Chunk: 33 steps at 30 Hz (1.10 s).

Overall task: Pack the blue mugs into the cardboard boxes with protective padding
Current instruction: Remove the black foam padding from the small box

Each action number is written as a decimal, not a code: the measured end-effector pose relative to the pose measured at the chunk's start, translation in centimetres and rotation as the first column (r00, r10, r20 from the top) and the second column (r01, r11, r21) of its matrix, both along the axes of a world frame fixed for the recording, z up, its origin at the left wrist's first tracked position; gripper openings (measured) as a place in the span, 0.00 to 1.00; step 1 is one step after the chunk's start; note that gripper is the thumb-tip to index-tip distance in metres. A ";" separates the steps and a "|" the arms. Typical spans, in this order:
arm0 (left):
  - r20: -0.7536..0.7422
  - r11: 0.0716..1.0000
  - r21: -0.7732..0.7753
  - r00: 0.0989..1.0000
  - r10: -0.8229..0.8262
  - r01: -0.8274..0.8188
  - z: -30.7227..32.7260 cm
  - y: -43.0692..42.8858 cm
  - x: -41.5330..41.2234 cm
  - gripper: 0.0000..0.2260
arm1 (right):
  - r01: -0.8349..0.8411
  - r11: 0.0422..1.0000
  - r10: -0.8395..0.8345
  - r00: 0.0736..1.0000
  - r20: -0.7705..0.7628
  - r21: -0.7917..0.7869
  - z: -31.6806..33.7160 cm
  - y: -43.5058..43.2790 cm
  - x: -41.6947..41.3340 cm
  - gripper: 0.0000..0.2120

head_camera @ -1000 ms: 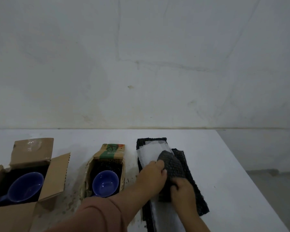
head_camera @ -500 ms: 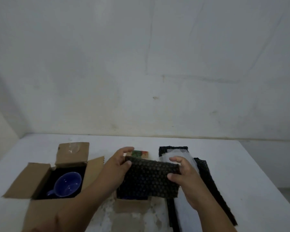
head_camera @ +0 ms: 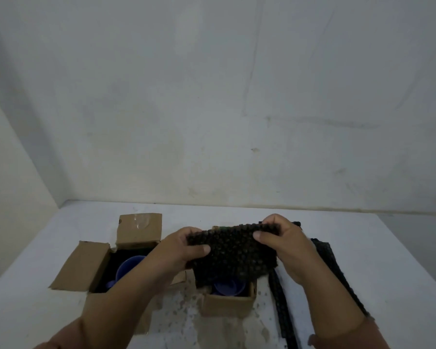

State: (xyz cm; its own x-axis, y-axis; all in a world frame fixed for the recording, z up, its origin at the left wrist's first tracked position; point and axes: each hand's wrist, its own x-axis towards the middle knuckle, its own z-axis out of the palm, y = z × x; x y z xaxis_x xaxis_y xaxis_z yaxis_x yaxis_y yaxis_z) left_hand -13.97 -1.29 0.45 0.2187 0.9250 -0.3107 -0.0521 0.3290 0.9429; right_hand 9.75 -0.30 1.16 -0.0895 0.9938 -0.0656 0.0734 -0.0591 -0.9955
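Note:
I hold a black bubble-wrap sheet [head_camera: 233, 253] stretched between both hands above the small cardboard box [head_camera: 228, 302]. My left hand [head_camera: 184, 248] pinches its left edge and my right hand [head_camera: 285, 244] pinches its upper right edge. A blue mug [head_camera: 228, 287] sits inside that small box, partly hidden under the sheet. To the left, a larger open cardboard box [head_camera: 86, 263] holds a second blue mug [head_camera: 126, 269], partly hidden behind my left forearm.
More black bubble wrap [head_camera: 332, 268] lies in strips on the white table [head_camera: 388, 260] to the right of the small box. A stained patch [head_camera: 184, 321] marks the table in front of the boxes. A grey wall runs along the table's far edge.
I lifted the bubble-wrap sheet off the pile at the right, carried it left and now hold it spread over the small box. The view has shifted so both boxes sit more central.

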 end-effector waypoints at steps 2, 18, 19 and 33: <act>-0.008 0.998 -0.042 0.999 0.038 -0.038 -0.1 -0.1 -0.1 0.03 | -0.029 0.999 0.027 0.999 -0.042 -0.046 -0.5 -0.2 -0.4 0.07; 0.047 0.885 -0.159 0.898 -0.437 0.438 -1.5 0.8 -1.8 0.28 | -0.235 0.965 0.245 0.967 0.076 -0.120 -0.4 -1.1 -1.1 0.23; -0.083 0.839 -0.140 0.838 -0.539 0.526 -1.2 0.8 -1.5 0.25 | -0.260 0.958 0.273 0.955 0.113 -0.119 -0.3 -1.1 -1.4 0.23; -0.093 0.995 -0.097 0.995 -0.028 0.019 -4.1 0.9 2.1 0.11 | -0.178 0.983 0.179 0.984 0.004 -0.052 -2.8 -1.4 -3.3 0.16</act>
